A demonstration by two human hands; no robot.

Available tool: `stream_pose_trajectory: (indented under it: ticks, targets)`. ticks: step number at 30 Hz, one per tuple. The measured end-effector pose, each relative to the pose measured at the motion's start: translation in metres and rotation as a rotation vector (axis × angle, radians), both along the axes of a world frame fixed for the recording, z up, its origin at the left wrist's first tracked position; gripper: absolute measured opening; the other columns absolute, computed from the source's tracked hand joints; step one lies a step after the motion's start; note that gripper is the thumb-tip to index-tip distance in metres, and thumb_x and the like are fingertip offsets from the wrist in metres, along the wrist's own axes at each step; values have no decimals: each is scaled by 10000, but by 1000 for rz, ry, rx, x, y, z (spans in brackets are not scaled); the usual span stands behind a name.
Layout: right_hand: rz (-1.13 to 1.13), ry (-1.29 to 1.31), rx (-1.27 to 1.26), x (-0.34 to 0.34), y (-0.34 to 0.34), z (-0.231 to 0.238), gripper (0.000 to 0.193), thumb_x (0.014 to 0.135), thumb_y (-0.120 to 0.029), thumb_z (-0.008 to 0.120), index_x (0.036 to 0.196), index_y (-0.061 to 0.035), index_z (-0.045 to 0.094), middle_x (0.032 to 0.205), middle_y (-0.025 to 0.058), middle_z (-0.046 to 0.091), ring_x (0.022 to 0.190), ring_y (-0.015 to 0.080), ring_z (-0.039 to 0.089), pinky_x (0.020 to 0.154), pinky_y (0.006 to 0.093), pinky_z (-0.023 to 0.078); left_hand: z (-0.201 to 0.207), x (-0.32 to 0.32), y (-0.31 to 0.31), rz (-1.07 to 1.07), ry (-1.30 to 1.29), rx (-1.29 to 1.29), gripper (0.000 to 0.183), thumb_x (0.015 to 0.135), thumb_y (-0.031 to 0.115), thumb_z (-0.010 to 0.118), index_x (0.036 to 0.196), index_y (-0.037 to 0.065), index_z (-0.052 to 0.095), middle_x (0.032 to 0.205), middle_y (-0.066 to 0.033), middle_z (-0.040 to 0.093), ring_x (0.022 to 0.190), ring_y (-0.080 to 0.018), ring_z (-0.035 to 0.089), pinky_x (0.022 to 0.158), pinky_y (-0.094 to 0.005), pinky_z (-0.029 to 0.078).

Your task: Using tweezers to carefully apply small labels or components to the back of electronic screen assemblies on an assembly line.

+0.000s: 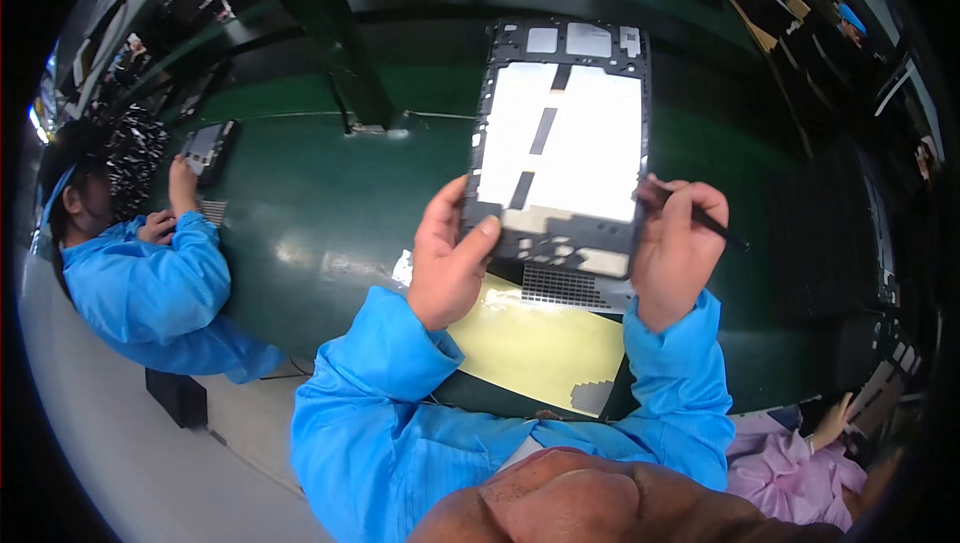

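A tablet frame (590, 143), black-edged with a large white panel and dark strips across it, is held up tilted above the table. My left hand (447, 268) is closed on its lower left corner, the thumb lying on the face. My right hand (680, 253) is at the lower right edge, fingers closed round a thin black tool (722, 230) whose kind I cannot make out. That hand also seems to touch the frame's edge. Below the frame lie a sheet of small dark stickers (568, 286) and a yellow sheet (530, 338), partly hidden by my hands and the frame.
The green table (300, 213) carries a dark metal post (335, 43) toward the back. At left, a co-worker in a blue sleeve (150, 283) handles another tablet (208, 148). Stacked dark panels (825, 233) stand at right, near a person in pink (790, 478).
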State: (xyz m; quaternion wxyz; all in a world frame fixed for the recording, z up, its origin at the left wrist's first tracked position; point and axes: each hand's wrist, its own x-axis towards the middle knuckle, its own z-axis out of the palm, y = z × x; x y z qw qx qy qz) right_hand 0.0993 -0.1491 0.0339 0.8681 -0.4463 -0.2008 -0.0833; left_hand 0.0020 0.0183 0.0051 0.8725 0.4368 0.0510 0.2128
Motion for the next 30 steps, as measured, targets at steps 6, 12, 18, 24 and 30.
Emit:
stream_pose_trajectory:
  ticks: [6,12,18,24,30]
  targets:
    - [421,96,-25,-21,-2,7,153,877,-60,585,958,-9,466,889,107,563,813,169,603,763,334,537,-7,-54,47,46,16,-137,404,884,37,486,1280,2,413,1240,-159,521,1116,-297,526,962,-439,419]
    - [378,9,-307,-17,-25,20,130,885,-101,590,927,-23,496,870,86,554,738,136,594,695,279,522,-39,-164,129,459,162,56,364,861,-4,522,1215,-65,461,1140,-175,577,1029,-261,582,933,-392,453]
    - [440,-149,-491,-25,-36,32,151,917,-139,549,995,-13,520,841,67,551,714,118,579,640,257,492,-67,-215,223,612,640,517,367,840,49,587,1167,-95,502,1107,-186,592,959,-267,604,839,-353,483]
    - [353,-492,-1134,-44,-64,26,165,814,-82,623,968,-46,574,849,156,595,774,339,588,664,374,478,-8,-147,124,917,467,1772,298,731,34,663,1019,-18,602,1039,-184,597,977,-360,553,876,-401,431]
    - [456,-516,-1414,-54,-83,-15,216,766,-139,680,944,-69,579,780,135,559,741,324,565,628,403,450,-22,-81,18,82,647,1823,642,726,298,700,1223,-43,479,1303,-208,440,1229,-384,363,1042,-456,241]
